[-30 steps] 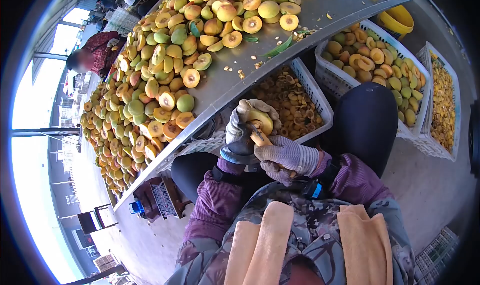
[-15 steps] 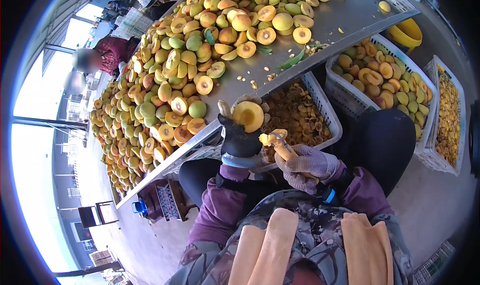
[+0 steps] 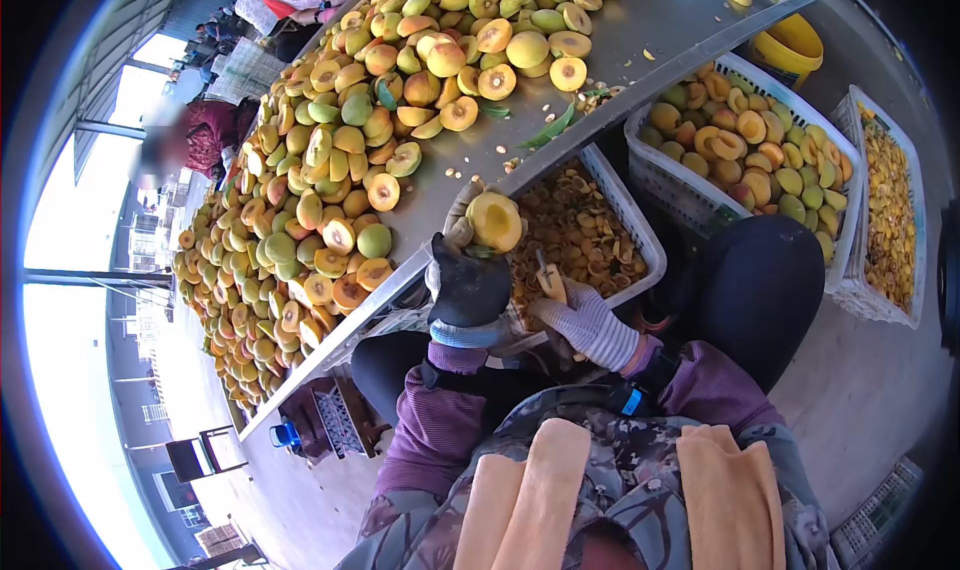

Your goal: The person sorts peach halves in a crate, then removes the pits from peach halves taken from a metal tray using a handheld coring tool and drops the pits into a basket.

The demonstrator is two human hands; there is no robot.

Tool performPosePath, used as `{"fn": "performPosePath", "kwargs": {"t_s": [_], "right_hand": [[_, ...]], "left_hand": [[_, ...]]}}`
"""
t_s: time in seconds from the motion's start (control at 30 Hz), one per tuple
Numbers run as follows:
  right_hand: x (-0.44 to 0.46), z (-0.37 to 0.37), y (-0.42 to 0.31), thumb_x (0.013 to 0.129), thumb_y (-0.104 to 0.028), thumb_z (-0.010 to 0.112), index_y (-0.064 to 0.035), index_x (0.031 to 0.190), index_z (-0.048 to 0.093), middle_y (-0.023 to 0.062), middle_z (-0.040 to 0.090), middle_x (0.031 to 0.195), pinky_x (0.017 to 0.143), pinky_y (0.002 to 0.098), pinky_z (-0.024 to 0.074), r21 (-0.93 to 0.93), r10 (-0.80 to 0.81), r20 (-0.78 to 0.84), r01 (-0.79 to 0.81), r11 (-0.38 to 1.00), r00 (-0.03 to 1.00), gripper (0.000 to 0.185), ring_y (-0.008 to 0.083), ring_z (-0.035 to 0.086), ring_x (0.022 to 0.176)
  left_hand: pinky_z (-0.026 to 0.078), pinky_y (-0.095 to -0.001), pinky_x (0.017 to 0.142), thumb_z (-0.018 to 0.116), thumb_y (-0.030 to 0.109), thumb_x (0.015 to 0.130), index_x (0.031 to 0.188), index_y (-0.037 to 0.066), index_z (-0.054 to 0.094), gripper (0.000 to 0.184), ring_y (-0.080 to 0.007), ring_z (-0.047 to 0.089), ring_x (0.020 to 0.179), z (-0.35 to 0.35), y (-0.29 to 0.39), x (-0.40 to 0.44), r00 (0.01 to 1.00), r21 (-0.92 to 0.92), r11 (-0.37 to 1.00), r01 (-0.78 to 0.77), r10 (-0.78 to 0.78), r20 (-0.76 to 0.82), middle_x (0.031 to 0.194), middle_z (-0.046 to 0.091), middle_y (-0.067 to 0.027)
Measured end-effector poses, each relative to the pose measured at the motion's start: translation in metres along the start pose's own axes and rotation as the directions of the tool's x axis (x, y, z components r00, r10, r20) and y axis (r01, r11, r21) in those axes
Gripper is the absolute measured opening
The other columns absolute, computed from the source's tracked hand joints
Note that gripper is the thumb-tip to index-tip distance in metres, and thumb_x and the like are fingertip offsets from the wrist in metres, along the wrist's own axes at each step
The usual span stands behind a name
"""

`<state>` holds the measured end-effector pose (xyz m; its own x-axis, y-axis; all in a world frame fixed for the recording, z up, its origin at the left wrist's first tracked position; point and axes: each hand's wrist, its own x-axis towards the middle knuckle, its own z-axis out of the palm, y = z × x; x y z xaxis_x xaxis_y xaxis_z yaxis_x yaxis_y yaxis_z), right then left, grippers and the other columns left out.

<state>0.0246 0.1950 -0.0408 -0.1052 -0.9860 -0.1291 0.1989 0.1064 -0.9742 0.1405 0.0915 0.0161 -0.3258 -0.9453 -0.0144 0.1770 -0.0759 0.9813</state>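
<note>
My left hand (image 3: pixel 468 260), in a dark-palmed glove, grips a halved yellow fruit (image 3: pixel 495 221) with its cut face up, beside the metal table's edge. Below and to the right, my right hand (image 3: pixel 585 322), in a striped glove, is closed around a short tool with a wooden handle (image 3: pixel 551 283) and a small metal tip. The two hands are apart. Beneath them stands a white crate (image 3: pixel 655 260) holding scooped-out fruit pieces (image 3: pixel 580 225).
A large heap of halved fruit (image 3: pixel 330 170) covers the metal table (image 3: pixel 640 45). At right are a crate of fruit halves (image 3: pixel 740 140), a crate of yellow scraps (image 3: pixel 885 210) and a yellow bucket (image 3: pixel 790 48). A co-worker (image 3: pixel 212 135) is across the heap.
The piece of flesh on the tool's tip half a second ago is gone. My right hand has turned and moved slightly left; the fruit half remains in my left hand.
</note>
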Motion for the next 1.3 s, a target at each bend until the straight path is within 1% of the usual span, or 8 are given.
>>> {"fn": "performPosePath", "kwargs": {"t_s": [0.13, 0.37, 0.5, 0.63, 0.97, 1.17, 1.23, 1.3], "right_hand": [[0.007, -0.006, -0.015, 0.078, -0.014, 0.075, -0.0038, 0.1, 0.058, 0.01, 0.066, 0.081, 0.063, 0.0331, 0.0533, -0.46, -0.535, -0.24, 0.391, 0.797, 0.81, 0.03, 0.027, 0.066, 0.066], [0.015, -0.015, -0.005, 0.076, -0.018, 0.075, -0.0091, 0.104, 0.056, 0.0092, 0.062, 0.069, 0.059, 0.0379, 0.0537, -0.573, -0.718, 0.01, 0.593, 0.566, 0.696, 0.035, 0.0311, 0.066, 0.068], [0.006, -0.012, 0.003, 0.078, -0.014, 0.069, -0.0044, 0.097, 0.058, 0.014, 0.06, 0.065, 0.055, 0.0383, 0.0514, -0.558, -0.461, -0.258, 0.258, 0.788, 0.849, 0.024, 0.0301, 0.063, 0.059], [0.002, -0.017, 0.041, 0.081, -0.017, 0.068, -0.0022, 0.083, 0.057, 0.0072, 0.053, 0.055, 0.041, 0.0335, 0.0448, 0.42, 0.504, -0.206, -0.389, 0.82, 0.839, 0.018, 0.0178, 0.054, 0.044], [0.013, -0.022, 0.068, 0.08, -0.013, 0.067, -0.0022, 0.082, 0.057, 0.006, 0.055, 0.059, 0.039, 0.0322, 0.0426, 0.635, 0.489, -0.189, -0.274, 0.722, 0.851, 0.015, 0.0174, 0.053, 0.043], [0.003, -0.034, 0.033, 0.084, -0.008, 0.065, -0.0054, 0.086, 0.056, 0.0028, 0.052, 0.058, 0.039, 0.0287, 0.0418, 0.628, 0.486, -0.125, -0.31, 0.714, 0.865, 0.01, 0.0149, 0.049, 0.04], [0.003, -0.035, 0.025, 0.084, -0.007, 0.063, -0.0046, 0.088, 0.055, 0.003, 0.053, 0.059, 0.038, 0.0278, 0.0439, 0.613, 0.471, -0.115, -0.311, 0.727, 0.874, 0.01, 0.0147, 0.05, 0.04], [0.004, -0.034, 0.022, 0.085, -0.007, 0.063, -0.0044, 0.087, 0.055, 0.0032, 0.053, 0.059, 0.038, 0.0276, 0.0436, 0.599, 0.467, -0.125, -0.308, 0.739, 0.876, 0.009, 0.0146, 0.05, 0.04]], "left_hand": [[0.044, -0.0423, 0.103, 0.04, 0.017, 0.098, 0.138, 0.002, 0.042, 0.043, -0.0277, 0.054, 0.119, 0.0, -0.009, -0.004, 0.999, 0.005, 1.0, 0.019, -0.02, 0.032, 0.131, 0.053, -0.0156], [0.046, -0.0301, 0.094, 0.057, 0.022, 0.09, 0.131, 0.001, 0.049, 0.047, -0.0181, 0.057, 0.108, 0.025, -0.022, -0.018, 0.99, -0.147, 0.98, 0.13, -0.122, 0.063, 0.12, 0.058, -0.0086], [0.048, -0.0301, 0.09, 0.06, 0.017, 0.089, 0.128, 0.0, 0.051, 0.043, -0.0184, 0.059, 0.103, 0.029, -0.008, -0.014, 0.999, -0.034, 0.998, -0.045, 0.044, -0.006, 0.116, 0.06, -0.0094], [0.047, -0.034, 0.094, 0.054, 0.031, 0.097, 0.131, -0.002, 0.047, 0.048, -0.0214, 0.057, 0.108, 0.028, 0.006, 0.001, 0.996, 0.004, 0.999, -0.046, 0.046, 0.082, 0.119, 0.058, -0.0117], [0.043, -0.0296, 0.096, 0.061, 0.049, 0.09, 0.143, -0.001, 0.036, 0.077, -0.0132, 0.054, 0.107, 0.191, -0.015, 0.049, 0.764, -0.168, 0.986, 0.005, 0.104, 0.637, 0.112, 0.059, -0.0055], [0.047, -0.0208, 0.074, 0.053, 0.002, 0.093, 0.126, 0.0, 0.054, 0.034, -0.0073, 0.056, 0.079, 0.085, 0.015, 0.089, 0.937, 0.372, 0.869, -0.326, 0.245, 0.251, 0.091, 0.061, -0.0013], [0.051, -0.0241, 0.065, 0.057, 0.0, 0.082, 0.122, 0.009, 0.061, 0.041, -0.0111, 0.061, 0.067, -0.007, 0.024, 0.117, 0.99, 0.581, 0.806, -0.111, 0.14, -0.004, 0.09, 0.066, -0.0063], [0.052, -0.0344, 0.08, 0.062, 0.02, 0.078, 0.124, 0.017, 0.061, 0.045, -0.0263, 0.067, 0.083, -0.071, 0.044, 0.126, 0.947, 0.956, 0.29, -0.031, 0.315, -0.065, 0.093, 0.067, -0.0149]]}}
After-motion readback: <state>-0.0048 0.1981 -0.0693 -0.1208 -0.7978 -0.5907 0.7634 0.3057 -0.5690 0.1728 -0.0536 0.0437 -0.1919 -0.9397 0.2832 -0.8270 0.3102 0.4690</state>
